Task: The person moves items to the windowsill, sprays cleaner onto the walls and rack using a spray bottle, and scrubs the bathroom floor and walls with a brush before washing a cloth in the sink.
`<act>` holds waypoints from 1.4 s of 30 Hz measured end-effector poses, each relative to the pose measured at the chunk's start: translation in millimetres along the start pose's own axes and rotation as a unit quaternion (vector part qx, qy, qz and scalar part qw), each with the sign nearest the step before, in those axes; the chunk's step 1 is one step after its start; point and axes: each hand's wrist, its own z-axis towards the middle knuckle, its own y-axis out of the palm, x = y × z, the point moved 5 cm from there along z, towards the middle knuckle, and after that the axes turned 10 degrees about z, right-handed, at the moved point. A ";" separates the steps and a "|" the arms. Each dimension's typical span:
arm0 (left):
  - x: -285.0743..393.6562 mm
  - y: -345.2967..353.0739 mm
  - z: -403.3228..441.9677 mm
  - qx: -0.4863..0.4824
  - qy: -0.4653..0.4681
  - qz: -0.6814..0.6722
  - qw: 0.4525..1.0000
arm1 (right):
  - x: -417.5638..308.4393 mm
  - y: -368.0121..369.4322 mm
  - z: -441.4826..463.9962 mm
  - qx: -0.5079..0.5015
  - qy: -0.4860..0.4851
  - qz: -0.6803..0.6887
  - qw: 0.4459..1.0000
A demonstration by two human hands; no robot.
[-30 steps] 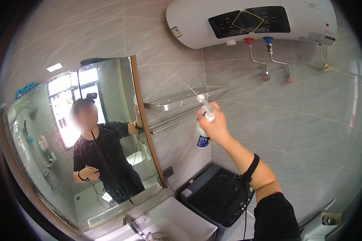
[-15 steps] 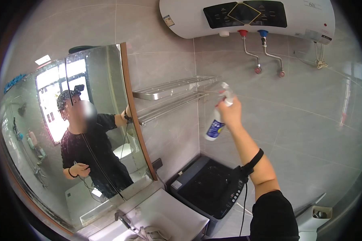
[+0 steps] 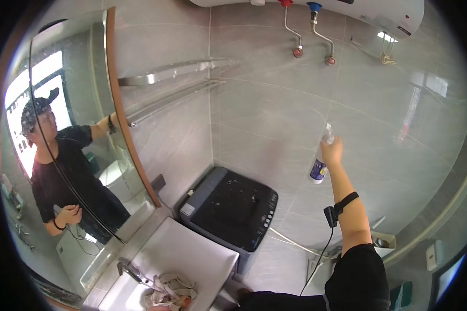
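Observation:
My right hand (image 3: 331, 151) is closed around a spray bottle (image 3: 318, 170) with a clear trigger head and a blue-and-white label. The bottle is held nearly upright in front of the grey tiled wall (image 3: 275, 114), its nozzle at the top. A black strap with a small device (image 3: 331, 216) and a cable sits on my right forearm. My left hand is outside the direct view. Only its reflection shows in the mirror (image 3: 96, 155), at waist height with bent fingers; whether it holds anything is unclear.
A dark top-loading washing machine (image 3: 225, 207) stands in the corner beside a white sink (image 3: 213, 249) with a tap (image 3: 129, 270) and a crumpled cloth (image 3: 168, 290). Metal racks (image 3: 176, 71) jut along the left wall. A water heater (image 3: 384, 13) with pipes hangs above.
The view has turned right and down. My right hand and the spray bottle have moved away from the racks, further right along the tiled wall. The grip on the bottle stays.

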 end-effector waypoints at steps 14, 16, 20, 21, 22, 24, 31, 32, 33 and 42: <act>16.1 96.0 20.2 -0.035 0.042 -0.020 0.998 | 90.3 -65.2 17.6 -0.016 -0.100 0.016 0.995; 21.8 118.7 12.7 -0.017 0.028 -0.006 0.999 | 100.0 -56.1 25.4 -0.050 -0.128 0.028 0.990; 48.3 177.6 3.4 0.004 0.064 0.021 0.998 | 133.8 -29.5 29.2 -0.155 -0.057 0.063 0.984; 54.5 195.5 1.7 0.005 0.026 0.016 1.000 | 143.6 -25.4 27.2 -0.179 -0.038 0.059 0.981; 58.5 211.9 -2.3 0.006 -0.014 0.011 1.000 | 153.2 -24.7 25.5 -0.183 -0.063 0.064 0.979; 59.3 239.7 -7.8 0.000 -0.029 -0.016 0.999 | 176.8 -15.1 20.0 -0.193 -0.113 0.076 0.972; 78.4 296.3 -42.9 0.072 -0.113 -0.024 0.991 | 300.3 9.6 -21.8 -0.278 0.015 0.064 0.958; 75.7 296.7 -48.9 0.070 -0.105 -0.013 0.992 | 312.6 7.5 -29.0 -0.275 0.028 0.068 0.959; 73.5 296.6 -54.7 0.084 -0.112 -0.005 0.990 | 325.1 3.8 -35.3 -0.269 0.042 0.071 0.960; 106.4 304.0 -84.2 0.104 -0.082 0.069 0.989 | 429.4 -79.5 -113.8 -0.290 0.137 -0.080 0.944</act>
